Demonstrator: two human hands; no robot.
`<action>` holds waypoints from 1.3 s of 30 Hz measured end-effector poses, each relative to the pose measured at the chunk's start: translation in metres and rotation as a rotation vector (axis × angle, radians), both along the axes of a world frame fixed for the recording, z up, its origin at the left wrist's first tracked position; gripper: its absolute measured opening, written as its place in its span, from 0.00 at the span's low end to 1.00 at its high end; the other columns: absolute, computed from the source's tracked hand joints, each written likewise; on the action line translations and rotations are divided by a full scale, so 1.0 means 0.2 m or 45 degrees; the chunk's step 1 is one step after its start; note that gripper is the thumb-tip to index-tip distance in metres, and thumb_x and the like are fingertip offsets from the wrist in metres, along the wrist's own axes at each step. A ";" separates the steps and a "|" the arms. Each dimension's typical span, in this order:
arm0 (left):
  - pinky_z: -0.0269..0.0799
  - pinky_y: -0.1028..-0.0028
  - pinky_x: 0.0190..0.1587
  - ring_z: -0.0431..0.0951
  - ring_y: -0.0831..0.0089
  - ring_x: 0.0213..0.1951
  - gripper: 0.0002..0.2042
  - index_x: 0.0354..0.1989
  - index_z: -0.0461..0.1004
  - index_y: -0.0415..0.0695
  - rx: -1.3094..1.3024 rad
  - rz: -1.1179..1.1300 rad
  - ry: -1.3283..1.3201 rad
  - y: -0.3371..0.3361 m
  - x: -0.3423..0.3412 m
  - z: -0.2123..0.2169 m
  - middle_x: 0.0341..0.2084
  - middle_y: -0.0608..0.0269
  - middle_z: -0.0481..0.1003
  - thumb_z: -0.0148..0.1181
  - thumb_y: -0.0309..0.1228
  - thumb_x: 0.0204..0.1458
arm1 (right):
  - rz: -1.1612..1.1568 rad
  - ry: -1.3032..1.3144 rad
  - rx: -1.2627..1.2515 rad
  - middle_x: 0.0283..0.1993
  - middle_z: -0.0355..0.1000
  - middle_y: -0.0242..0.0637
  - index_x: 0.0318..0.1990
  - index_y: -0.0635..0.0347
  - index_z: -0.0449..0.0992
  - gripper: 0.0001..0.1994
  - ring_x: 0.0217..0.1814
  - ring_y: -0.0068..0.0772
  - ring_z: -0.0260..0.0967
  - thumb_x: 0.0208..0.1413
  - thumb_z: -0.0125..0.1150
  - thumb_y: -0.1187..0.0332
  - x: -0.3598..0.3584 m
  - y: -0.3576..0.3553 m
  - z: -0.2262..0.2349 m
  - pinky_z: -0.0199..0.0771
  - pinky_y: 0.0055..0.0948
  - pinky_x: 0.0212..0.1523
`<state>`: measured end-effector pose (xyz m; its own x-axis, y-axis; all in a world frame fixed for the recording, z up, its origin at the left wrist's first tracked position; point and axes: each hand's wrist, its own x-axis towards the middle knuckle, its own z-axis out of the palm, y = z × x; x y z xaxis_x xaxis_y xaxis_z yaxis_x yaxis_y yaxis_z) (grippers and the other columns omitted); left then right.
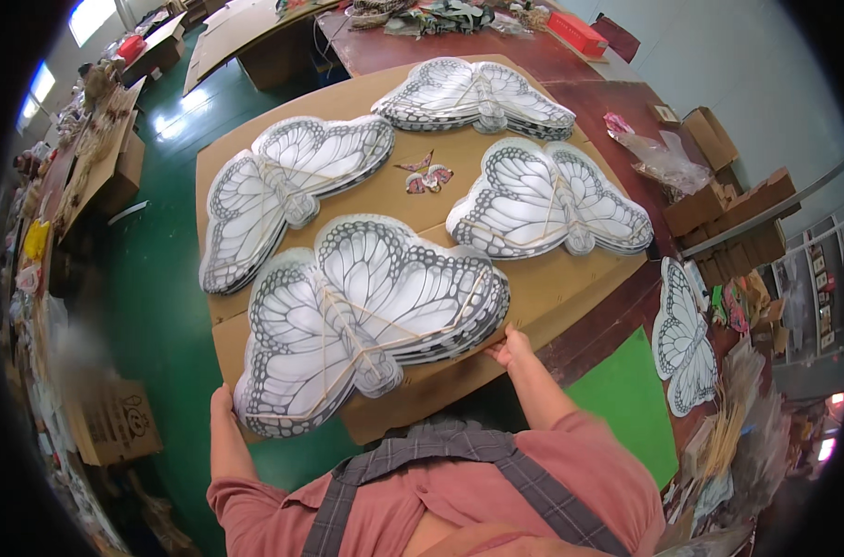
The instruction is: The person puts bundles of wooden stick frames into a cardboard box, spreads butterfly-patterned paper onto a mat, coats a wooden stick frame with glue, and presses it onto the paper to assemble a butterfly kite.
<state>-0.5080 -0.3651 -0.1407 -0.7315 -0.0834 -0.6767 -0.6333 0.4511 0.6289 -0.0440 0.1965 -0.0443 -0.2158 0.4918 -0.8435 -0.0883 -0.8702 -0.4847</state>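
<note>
Overlapping the dark-red tabletop [608, 104], a broad brown cardboard sheet [380, 197] carries white, gray-veined butterfly cutouts [413, 297] in four stacks. The nearest stack [366, 320] lies at the sheet's near edge, pale bands crossing its wings and body. Beyond it lie the left stack [292, 181], the right stack [543, 200] and the far stack [480, 97] (each several layers thick, judging by the edges). Smaller still, the right hand [511, 351] has its grip partly curled at the sheet's near edge, just beside the nearest stack's right wing, though whether it has hold of anything I cannot tell. The left hand [221, 401] is at the left wingtip, mostly hidden, so I cannot tell how far closed its grip is. Smallest, a red patterned butterfly piece [429, 179] lies among the stacks, apart from them all.
</note>
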 end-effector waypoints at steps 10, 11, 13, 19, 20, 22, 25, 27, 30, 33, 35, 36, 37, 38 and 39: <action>0.66 0.59 0.46 0.70 0.60 0.45 0.29 0.50 0.64 0.37 0.142 -0.154 -0.159 0.30 -0.10 0.14 0.45 0.53 0.70 0.38 0.53 0.56 | -0.176 -0.234 0.259 0.40 0.70 0.41 0.48 0.57 0.63 0.20 0.36 0.42 0.71 0.60 0.38 0.52 -0.17 0.05 -0.06 0.74 0.46 0.35; 0.65 0.60 0.48 0.69 0.60 0.47 0.29 0.52 0.64 0.37 0.153 -0.115 -0.188 0.30 -0.06 0.14 0.47 0.54 0.69 0.37 0.53 0.56 | -0.202 -0.245 0.262 0.40 0.70 0.41 0.48 0.57 0.63 0.20 0.36 0.42 0.71 0.60 0.38 0.52 -0.15 0.04 -0.05 0.74 0.46 0.35; 0.63 0.61 0.51 0.68 0.61 0.50 0.29 0.53 0.62 0.38 0.112 0.050 -0.267 0.24 -0.03 0.12 0.50 0.56 0.67 0.35 0.53 0.57 | -0.186 -0.269 0.211 0.40 0.69 0.41 0.48 0.58 0.63 0.19 0.36 0.43 0.71 0.60 0.38 0.52 -0.14 0.02 -0.04 0.74 0.46 0.35; 0.62 0.61 0.52 0.66 0.62 0.51 0.28 0.55 0.62 0.40 0.167 0.039 -0.237 0.12 0.01 0.06 0.51 0.56 0.66 0.33 0.51 0.58 | -0.093 -0.485 0.167 0.34 0.69 0.34 0.42 0.54 0.67 0.16 0.29 0.33 0.68 0.60 0.39 0.53 -0.05 -0.06 -0.09 0.71 0.35 0.27; 0.62 0.62 0.52 0.66 0.62 0.51 0.27 0.54 0.62 0.40 0.138 0.030 -0.229 0.12 0.00 0.06 0.51 0.56 0.66 0.34 0.51 0.58 | -0.102 -0.440 0.178 0.32 0.69 0.32 0.41 0.52 0.67 0.16 0.28 0.31 0.67 0.60 0.39 0.53 -0.05 -0.06 -0.10 0.69 0.33 0.26; 0.62 0.62 0.52 0.66 0.63 0.51 0.27 0.54 0.62 0.40 0.110 0.024 -0.226 0.12 0.02 0.06 0.50 0.56 0.66 0.34 0.51 0.58 | -0.106 -0.432 0.181 0.32 0.69 0.31 0.41 0.52 0.67 0.16 0.29 0.30 0.67 0.60 0.39 0.52 -0.07 -0.03 -0.08 0.69 0.32 0.27; 0.64 0.63 0.51 0.67 0.63 0.50 0.27 0.53 0.63 0.40 0.129 0.097 -0.279 0.13 0.05 0.08 0.49 0.57 0.67 0.34 0.50 0.58 | -0.107 -0.431 0.195 0.33 0.69 0.31 0.41 0.51 0.67 0.15 0.30 0.30 0.67 0.61 0.39 0.53 -0.07 -0.02 -0.09 0.68 0.32 0.27; 0.65 0.62 0.50 0.69 0.62 0.49 0.27 0.53 0.63 0.39 0.298 0.158 -0.393 0.12 0.10 0.10 0.48 0.57 0.68 0.36 0.51 0.58 | -0.096 -0.436 0.204 0.33 0.69 0.31 0.41 0.51 0.67 0.15 0.30 0.30 0.67 0.61 0.39 0.54 -0.05 -0.03 -0.10 0.68 0.33 0.28; 0.66 0.62 0.49 0.70 0.62 0.48 0.27 0.52 0.63 0.39 0.224 0.161 -0.358 0.18 0.17 0.18 0.48 0.57 0.68 0.38 0.52 0.57 | -0.124 -0.593 0.211 0.36 0.69 0.33 0.43 0.52 0.67 0.15 0.32 0.33 0.67 0.60 0.40 0.54 0.03 -0.07 -0.12 0.68 0.38 0.28; 0.67 0.61 0.48 0.71 0.61 0.47 0.28 0.53 0.64 0.42 0.249 0.271 -0.441 0.21 0.21 0.18 0.47 0.58 0.69 0.39 0.53 0.56 | -0.137 -0.625 0.188 0.39 0.68 0.35 0.44 0.54 0.66 0.16 0.35 0.36 0.67 0.59 0.40 0.54 0.06 -0.08 -0.12 0.69 0.42 0.30; 0.62 0.56 0.52 0.67 0.58 0.52 0.31 0.56 0.61 0.43 0.504 0.181 -0.520 0.19 0.24 0.19 0.52 0.55 0.66 0.35 0.57 0.55 | -0.174 -0.625 0.155 0.40 0.68 0.36 0.45 0.55 0.66 0.16 0.37 0.37 0.67 0.59 0.39 0.54 0.02 -0.07 -0.14 0.70 0.43 0.31; 0.62 0.56 0.52 0.67 0.58 0.52 0.31 0.56 0.61 0.43 0.509 0.211 -0.507 0.18 0.26 0.20 0.52 0.55 0.66 0.35 0.57 0.55 | -0.298 -0.541 0.056 0.40 0.68 0.36 0.45 0.56 0.65 0.17 0.38 0.38 0.67 0.59 0.39 0.55 -0.02 -0.08 -0.09 0.70 0.45 0.32; 0.62 0.57 0.52 0.67 0.58 0.52 0.30 0.55 0.61 0.43 0.499 0.215 -0.507 0.18 0.29 0.20 0.52 0.57 0.66 0.35 0.56 0.55 | -0.421 -0.458 -0.045 0.41 0.68 0.37 0.45 0.57 0.65 0.17 0.39 0.39 0.67 0.60 0.38 0.56 -0.05 -0.09 -0.04 0.71 0.46 0.34; 0.62 0.58 0.52 0.66 0.58 0.52 0.30 0.55 0.62 0.44 0.501 0.206 -0.509 0.22 0.30 0.20 0.52 0.58 0.66 0.36 0.56 0.55 | -0.408 -0.379 -0.031 0.41 0.68 0.39 0.46 0.58 0.65 0.17 0.40 0.40 0.68 0.59 0.39 0.56 -0.05 -0.08 0.01 0.71 0.48 0.37; 0.62 0.58 0.52 0.66 0.58 0.52 0.30 0.55 0.62 0.44 0.516 0.221 -0.497 0.26 0.31 0.21 0.52 0.58 0.66 0.36 0.56 0.55 | -0.390 -0.368 -0.019 0.41 0.68 0.39 0.46 0.58 0.65 0.17 0.40 0.40 0.68 0.59 0.39 0.56 -0.01 -0.06 -0.04 0.71 0.48 0.37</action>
<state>-0.4458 -0.3138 -0.0994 -0.4204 0.1422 -0.8961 -0.8958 0.0922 0.4349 -0.0455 0.1837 -0.0518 0.1853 0.4838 -0.8553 -0.2060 -0.8319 -0.5152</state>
